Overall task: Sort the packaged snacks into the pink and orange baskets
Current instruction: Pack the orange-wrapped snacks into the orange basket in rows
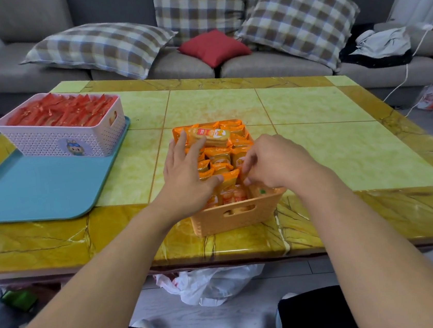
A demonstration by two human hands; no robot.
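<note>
Here, a person seated at a yellow marble-patterned table (311, 104) tidies the orange basket (236, 217), which stands near the table's front edge and is packed full of orange snack packets (220, 160). The left hand (184, 173) lies flat across the packets on the basket's left side, its fingers (180, 141) straight and spread, the fingertips touching one larger packet (213, 135) that rests crosswise on top of the pile. The right hand (272, 163) hovers over the basket's near right part with its fingers curled down among the packets; whether they pinch one cannot be told. To the left and well apart, the pink basket (64, 138) sits on the far end of a teal tray (37, 189), filled to the rim with red packets (63, 111). No loose snack shows on the table, so the sorting appears to be at its last step: settling the orange load. The next move likely calls for tucking the top packet level with the rest. The count: two baskets, one tray, two hands; the orange and red packets are too many and too overlapped to number.
</note>
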